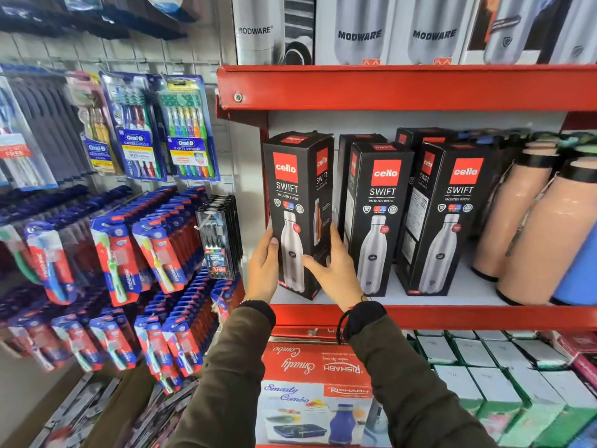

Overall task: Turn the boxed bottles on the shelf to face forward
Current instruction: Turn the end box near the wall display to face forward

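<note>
Three black Cello Swift bottle boxes stand at the front of the white shelf (458, 291) with the red edge. The leftmost box (295, 202) is turned slightly, showing its front and right side. My left hand (263, 268) grips its lower left edge. My right hand (336, 273) holds its lower right corner, thumb across the front. The middle box (376, 218) and the right box (447, 221) stand untouched with their fronts showing. More black boxes stand behind them, mostly hidden.
Peach-coloured bottles (529, 221) and a blue bottle (578, 273) stand at the shelf's right. Modware boxes (358, 30) fill the shelf above. Toothbrush packs (135, 130) hang on the left wall. Below sit a red Smarty Combo box (313, 367) and several white boxes (478, 360).
</note>
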{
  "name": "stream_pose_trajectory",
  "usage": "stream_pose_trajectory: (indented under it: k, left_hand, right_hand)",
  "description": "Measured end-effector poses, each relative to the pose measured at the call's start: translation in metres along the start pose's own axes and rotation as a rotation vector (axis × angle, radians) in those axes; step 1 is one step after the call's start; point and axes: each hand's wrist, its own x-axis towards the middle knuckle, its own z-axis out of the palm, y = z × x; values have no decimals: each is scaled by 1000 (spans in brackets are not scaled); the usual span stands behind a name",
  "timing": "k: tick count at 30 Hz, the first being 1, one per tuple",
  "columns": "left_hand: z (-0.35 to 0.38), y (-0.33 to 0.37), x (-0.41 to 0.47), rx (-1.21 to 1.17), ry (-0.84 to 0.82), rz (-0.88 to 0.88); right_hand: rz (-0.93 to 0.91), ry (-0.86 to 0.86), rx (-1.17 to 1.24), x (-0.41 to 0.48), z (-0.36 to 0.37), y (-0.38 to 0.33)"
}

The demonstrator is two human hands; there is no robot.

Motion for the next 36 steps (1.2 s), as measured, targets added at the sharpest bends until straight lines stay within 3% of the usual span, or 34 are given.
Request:
stream_pose_trajectory:
  k: [6, 20, 36]
  left_hand:
    - [1, -5, -7, -20, 42, 56]
    - [11, -7, -17, -59, 105, 9]
    - [1, -3, -48, -94, 199, -9]
  right_hand:
    - [-19, -2, -14, -3, -1, 5]
    - [39, 110, 13, -5, 2, 15]
    - [57, 80, 134, -29, -6, 10]
